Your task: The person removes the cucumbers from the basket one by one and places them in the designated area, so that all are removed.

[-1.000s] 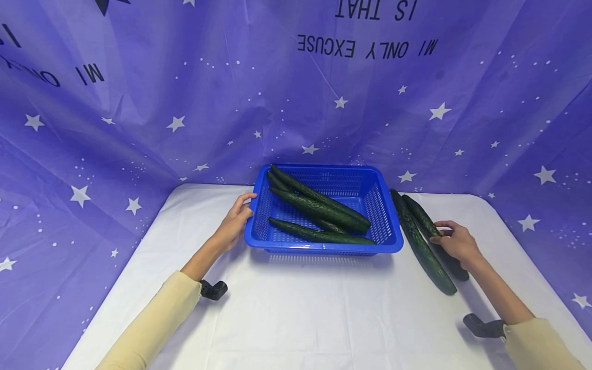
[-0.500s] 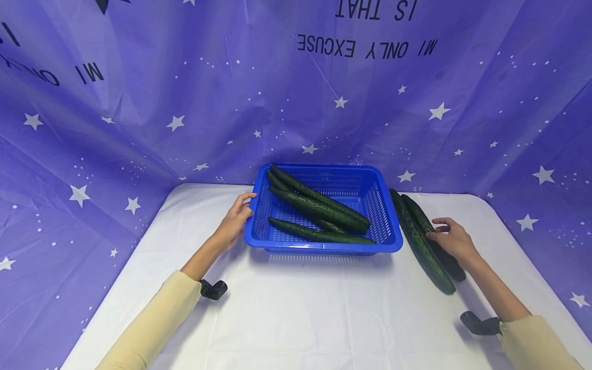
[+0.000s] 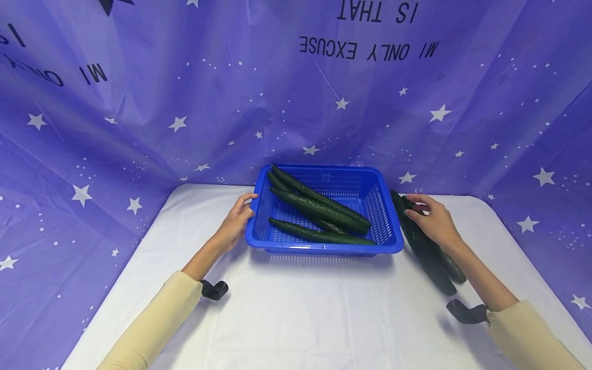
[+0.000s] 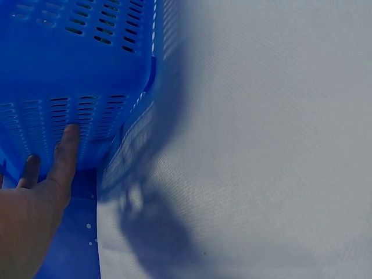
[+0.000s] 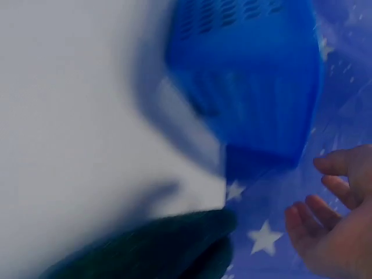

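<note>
A blue perforated plastic basket holds several dark green cucumbers. At its left end my left hand touches the basket just at the rim; in the left wrist view its extended fingers lie along the outer slotted wall. To the right of the basket, two more cucumbers lie side by side on the cloth. Above their far ends is my right hand, partly covering them in the head view. The right wrist view shows its fingers loosely bent and holding nothing, beside the cucumbers.
A white cloth covers the table. Purple star-printed fabric hangs behind and at both sides, close to the basket's back edge. A black wrist mount sits on the left arm, another black wrist mount on the right.
My right hand has moved off the middle of the outer cucumber, forward and left towards the two cucumbers' far ends. The left hand and the basket have stayed put.
</note>
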